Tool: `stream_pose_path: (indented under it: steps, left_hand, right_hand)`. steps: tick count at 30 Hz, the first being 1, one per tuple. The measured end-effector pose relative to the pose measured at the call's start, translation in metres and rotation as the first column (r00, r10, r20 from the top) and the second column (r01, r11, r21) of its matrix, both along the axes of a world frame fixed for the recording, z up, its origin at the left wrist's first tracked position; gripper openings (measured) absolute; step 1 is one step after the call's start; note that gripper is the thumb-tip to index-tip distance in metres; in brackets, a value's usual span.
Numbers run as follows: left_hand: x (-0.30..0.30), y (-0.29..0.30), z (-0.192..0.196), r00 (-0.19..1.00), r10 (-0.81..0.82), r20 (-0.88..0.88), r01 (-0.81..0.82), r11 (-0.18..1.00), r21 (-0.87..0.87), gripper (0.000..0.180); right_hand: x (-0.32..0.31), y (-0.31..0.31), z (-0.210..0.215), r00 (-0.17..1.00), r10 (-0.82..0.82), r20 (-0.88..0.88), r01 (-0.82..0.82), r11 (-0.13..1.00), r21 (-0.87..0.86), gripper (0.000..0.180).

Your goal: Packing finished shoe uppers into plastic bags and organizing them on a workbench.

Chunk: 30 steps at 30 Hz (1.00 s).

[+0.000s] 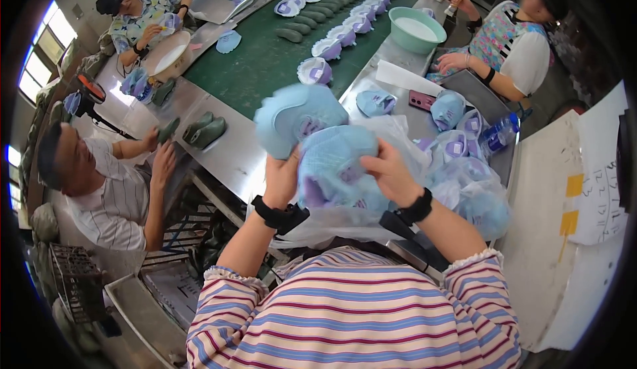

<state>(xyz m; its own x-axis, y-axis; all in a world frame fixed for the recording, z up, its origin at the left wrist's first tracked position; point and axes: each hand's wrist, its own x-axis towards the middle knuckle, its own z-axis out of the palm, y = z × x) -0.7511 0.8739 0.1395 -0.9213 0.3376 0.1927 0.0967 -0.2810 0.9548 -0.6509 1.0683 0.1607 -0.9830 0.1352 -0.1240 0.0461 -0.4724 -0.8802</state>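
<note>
The green belt (pixel 239 80) ran away from you beyond the steel tables, bearing a row of uppers (pixel 328 48) and dark green lasts (pixel 305 21). Three co-workers sat around it: one at your left (pixel 109 190), one at the far left (pixel 146 21), one at the right (pixel 507 47). A clear bag (pixel 401 130) lay crumpled behind and beside your hands, and a pale green basin (pixel 400 36) stood on the right-hand table. Two blue items, the far upper (pixel 282 114) and the near upper (pixel 338 153), were raised in front of you, the near one partly overlapping the other. Your left hand (pixel 282 180) was closed on the far upper's lower edge; whether it also gripped the near one, you cannot tell. Your right hand (pixel 396 178) pinched the near upper's right side, thumb and fingers drawn narrow. Farther right lay a blue bottle (pixel 499 135) and, smaller, a phone (pixel 422 100).
</note>
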Motion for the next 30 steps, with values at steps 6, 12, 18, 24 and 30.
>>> stream_pose_path:
  steps: [6, 12, 18, 24, 30]
  left_hand:
    - [-0.038, -0.027, 0.037, 0.987, -0.127, 0.094, 0.104, 0.969, 0.223, 0.028]
    - [-0.047, -0.034, 0.046, 0.975, -0.22, 0.002, 0.216, 0.957, -0.195, 0.03]
    - [-0.063, 0.011, 0.027, 0.888, -0.448, 0.105, 0.452, 0.806, -0.382, 0.024]
    - [-0.069, 0.042, 0.035, 0.73, -0.683, -0.022, 0.661, 0.715, -0.227, 0.03]
    - [-0.067, 0.051, 0.039, 0.718, -0.682, -0.143, 0.54, 0.674, -0.504, 0.05]
  right_hand:
    - [0.037, 0.058, 0.013, 0.981, 0.169, -0.093, -0.161, 0.983, 0.084, 0.043]
    - [-0.023, 0.054, 0.09, 0.893, 0.448, -0.038, -0.421, 0.863, 0.278, 0.059]
    - [-0.055, 0.057, 0.046, 0.933, 0.352, 0.07, -0.356, 0.883, 0.306, 0.047]
    - [0.012, 0.163, 0.035, 0.944, -0.274, 0.185, 0.313, 0.919, -0.239, 0.029]
    - [0.12, 0.291, 0.007, 0.802, -0.572, 0.173, 0.56, 0.821, 0.114, 0.031]
